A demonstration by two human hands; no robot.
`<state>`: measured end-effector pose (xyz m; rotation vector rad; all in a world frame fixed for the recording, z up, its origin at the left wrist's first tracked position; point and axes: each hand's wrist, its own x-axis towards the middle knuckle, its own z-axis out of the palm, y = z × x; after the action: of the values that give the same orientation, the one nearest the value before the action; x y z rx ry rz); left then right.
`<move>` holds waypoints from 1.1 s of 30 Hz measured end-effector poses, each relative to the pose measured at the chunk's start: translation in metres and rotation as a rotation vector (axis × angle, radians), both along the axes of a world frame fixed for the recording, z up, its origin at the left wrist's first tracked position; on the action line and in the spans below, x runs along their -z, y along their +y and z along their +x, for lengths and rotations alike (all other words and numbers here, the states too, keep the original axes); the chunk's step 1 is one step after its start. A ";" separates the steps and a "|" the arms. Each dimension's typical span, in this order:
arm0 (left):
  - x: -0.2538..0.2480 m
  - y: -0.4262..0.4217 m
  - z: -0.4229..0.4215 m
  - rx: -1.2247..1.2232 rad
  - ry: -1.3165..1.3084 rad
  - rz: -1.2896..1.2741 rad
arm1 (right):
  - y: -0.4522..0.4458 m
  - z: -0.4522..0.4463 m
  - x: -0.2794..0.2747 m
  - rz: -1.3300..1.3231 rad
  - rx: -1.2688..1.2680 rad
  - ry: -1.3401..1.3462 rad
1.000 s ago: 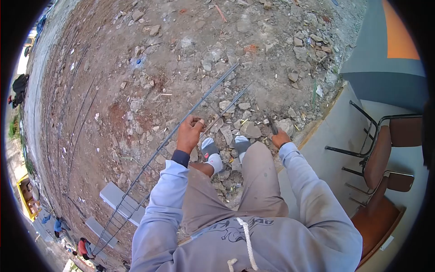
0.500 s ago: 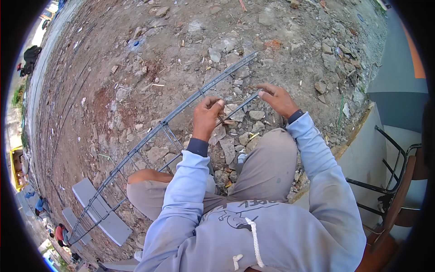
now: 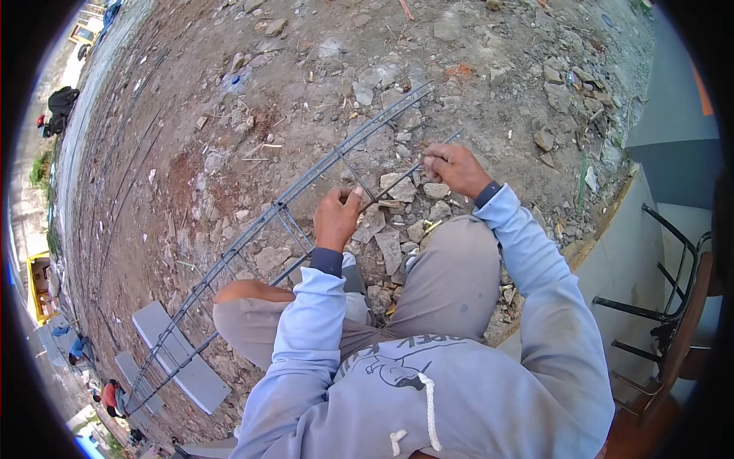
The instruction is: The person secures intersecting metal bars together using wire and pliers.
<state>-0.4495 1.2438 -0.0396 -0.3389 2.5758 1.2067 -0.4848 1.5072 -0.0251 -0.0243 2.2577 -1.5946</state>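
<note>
A long rebar cage [image 3: 279, 208] of thin steel bars and cross stirrups runs diagonally in front of me, over my bent leg. My left hand [image 3: 336, 219] is closed at the cage's near bar, thumb and fingers together close to a stirrup [image 3: 355, 173]. Its palm hides exactly which part it grips. Farther along the same near bar, my right hand [image 3: 456, 170] has its thumb and fingers pinched on the bar, a little short of its free end [image 3: 457, 135]. Broken stones lie under the bar between my hands.
Rubble [image 3: 556, 96] and loose stones cover the dirt ground. Grey slabs [image 3: 180, 356] lie beneath the cage's far end at left. A chair [image 3: 680, 306] with a black metal frame is at right, beside a pale board [image 3: 604, 252]. Other people [image 3: 113, 398] are far off at lower left.
My right hand has shifted left and its fingers have closed on the near bar. My left hand has moved slightly down and left, and a stirrup now shows beside it.
</note>
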 end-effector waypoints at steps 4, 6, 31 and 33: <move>0.012 -0.008 0.010 0.230 -0.119 -0.195 | 0.022 0.035 0.038 -0.005 0.018 -0.208; 0.034 -0.010 0.012 0.309 -0.126 -0.149 | 0.024 0.052 0.042 0.002 0.051 -0.278; -0.024 0.017 0.027 0.074 0.136 -0.197 | -0.022 0.015 0.074 -0.170 -0.204 -0.361; -0.019 0.017 0.028 0.040 0.139 -0.178 | -0.023 0.000 0.079 -0.184 -0.233 -0.414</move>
<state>-0.4214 1.2603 -0.0203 -0.2460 2.8037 1.0228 -0.4852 1.4837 -0.1041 -0.0043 1.7257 -1.5141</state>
